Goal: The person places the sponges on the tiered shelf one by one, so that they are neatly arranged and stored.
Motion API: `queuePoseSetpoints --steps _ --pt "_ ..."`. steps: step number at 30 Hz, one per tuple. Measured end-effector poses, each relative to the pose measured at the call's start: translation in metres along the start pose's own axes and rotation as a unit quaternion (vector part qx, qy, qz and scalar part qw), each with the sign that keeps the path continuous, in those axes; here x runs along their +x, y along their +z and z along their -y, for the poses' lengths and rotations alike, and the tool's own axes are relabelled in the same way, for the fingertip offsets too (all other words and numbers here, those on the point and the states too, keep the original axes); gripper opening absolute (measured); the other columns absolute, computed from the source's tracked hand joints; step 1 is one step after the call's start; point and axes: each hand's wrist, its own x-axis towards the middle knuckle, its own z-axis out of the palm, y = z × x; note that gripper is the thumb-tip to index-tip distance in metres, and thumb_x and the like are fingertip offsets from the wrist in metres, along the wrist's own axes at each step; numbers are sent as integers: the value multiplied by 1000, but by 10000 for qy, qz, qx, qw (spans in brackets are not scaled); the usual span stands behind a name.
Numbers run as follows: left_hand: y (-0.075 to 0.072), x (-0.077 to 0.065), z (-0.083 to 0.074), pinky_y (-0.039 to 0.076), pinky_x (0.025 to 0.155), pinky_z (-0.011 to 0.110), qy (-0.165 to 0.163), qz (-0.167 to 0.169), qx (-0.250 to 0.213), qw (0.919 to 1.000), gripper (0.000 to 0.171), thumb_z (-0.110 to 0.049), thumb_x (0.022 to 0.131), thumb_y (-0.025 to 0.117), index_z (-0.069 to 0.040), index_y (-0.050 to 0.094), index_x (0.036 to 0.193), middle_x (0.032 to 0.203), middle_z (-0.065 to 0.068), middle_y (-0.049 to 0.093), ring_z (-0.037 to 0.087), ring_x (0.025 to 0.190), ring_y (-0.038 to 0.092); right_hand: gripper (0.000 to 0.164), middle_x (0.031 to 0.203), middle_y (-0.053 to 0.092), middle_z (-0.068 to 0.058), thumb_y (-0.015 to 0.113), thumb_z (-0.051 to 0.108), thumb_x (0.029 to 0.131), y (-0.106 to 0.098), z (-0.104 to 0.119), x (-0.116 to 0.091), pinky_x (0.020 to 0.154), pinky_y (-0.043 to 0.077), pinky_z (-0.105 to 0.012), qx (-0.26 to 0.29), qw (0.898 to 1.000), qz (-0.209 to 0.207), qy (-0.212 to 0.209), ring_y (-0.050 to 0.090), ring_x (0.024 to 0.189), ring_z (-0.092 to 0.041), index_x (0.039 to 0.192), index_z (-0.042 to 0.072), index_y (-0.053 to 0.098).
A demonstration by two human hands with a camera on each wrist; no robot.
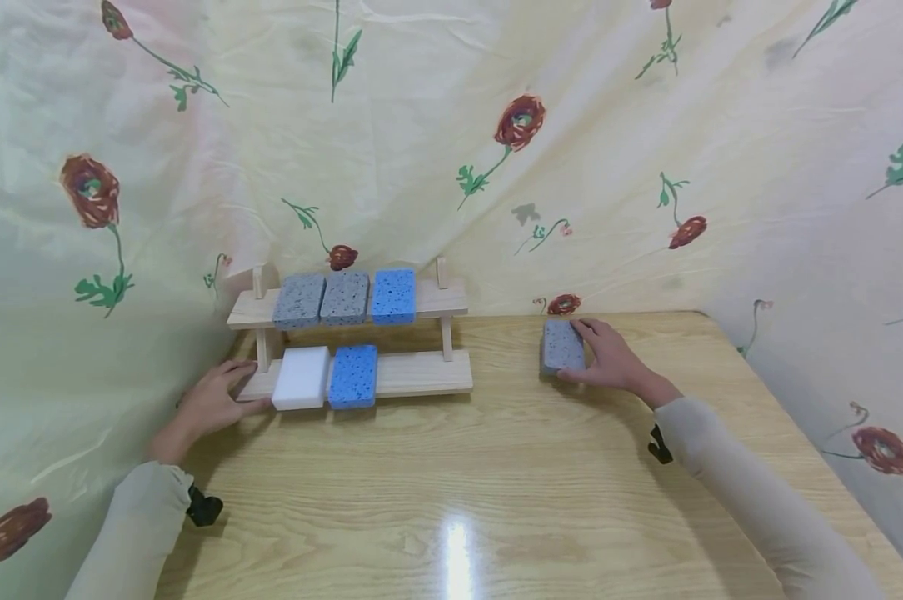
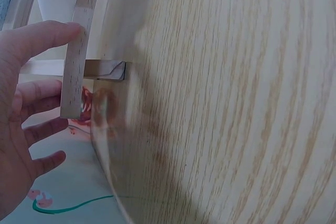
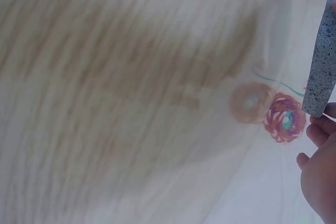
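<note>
A two-tier wooden rack (image 1: 425, 373) stands at the back left of the table. My left hand (image 1: 210, 402) holds the left end of its lower plank, with the thumb on the plank's near edge (image 2: 75, 72) and other fingers on its far side. Over to the right of the rack, my right hand (image 1: 609, 357) grips a grey speckled sponge (image 1: 562, 346) by its edges. The right wrist view catches only part of that sponge (image 3: 319, 72). On the lower plank sit a white sponge (image 1: 301, 377) and a blue speckled one (image 1: 353, 377), side by side.
Along the upper plank lean two grey sponges (image 1: 299, 300) and a blue sponge (image 1: 394, 296). Behind the wood-grain table (image 1: 391, 483) hangs a flowered cloth (image 1: 421, 167), which also runs along both sides. Bare plank shows right of the sponges on both tiers.
</note>
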Motion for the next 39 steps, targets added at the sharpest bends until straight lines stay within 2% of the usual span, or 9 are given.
queuePoseSetpoints --steps 15,21,39 --pt "-1 -1 -2 34 108 73 -145 60 -75 9998 92 -59 88 71 8 47 147 152 35 39 57 136 38 111 157 35 -29 83 50 78 -12 17 0 114 29 -67 4 9996 -210 -173 34 143 -48 159 -1 28" --pt "-2 -1 -2 34 108 74 -132 58 -43 9999 92 -59 88 71 8 47 147 152 35 40 57 136 38 110 156 38 -29 84 49 77 -17 25 0 113 29 -68 -22 9986 -326 -413 35 142 -48 158 -1 31" --pt "-2 -1 -1 35 109 73 -144 84 -90 9998 93 -59 88 72 8 47 147 152 35 40 57 136 38 109 154 41 -24 86 46 74 -22 53 1 113 29 -65 23 9940 -313 -1048 38 139 -45 157 -2 34"
